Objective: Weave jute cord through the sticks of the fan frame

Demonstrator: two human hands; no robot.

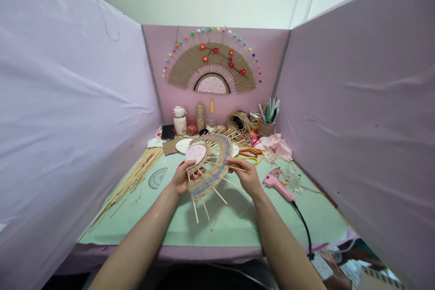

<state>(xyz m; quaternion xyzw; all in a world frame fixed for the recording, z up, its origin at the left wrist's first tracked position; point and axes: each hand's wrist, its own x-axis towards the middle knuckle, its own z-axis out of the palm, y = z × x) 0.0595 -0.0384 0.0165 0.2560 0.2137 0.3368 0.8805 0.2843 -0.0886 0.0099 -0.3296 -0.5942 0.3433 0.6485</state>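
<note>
A half-made woven fan (212, 165) is held above the green mat (234, 222). It has a pink dotted centre, bands of tan and blue-grey yarn, and wooden sticks fanning outward. My left hand (181, 179) grips its lower left side, fingers closed around the woven part near the pink centre. My right hand (244, 174) pinches one of the sticks at the fan's right edge.
A pink glue gun (277, 183) with a black cord lies right of my hands. A bundle of wooden sticks (136, 176) lies at left. A finished fan (212, 68) hangs on the back panel. Twine, a white bottle (180, 120) and a tool cup (267, 124) stand behind. Purple partitions enclose three sides.
</note>
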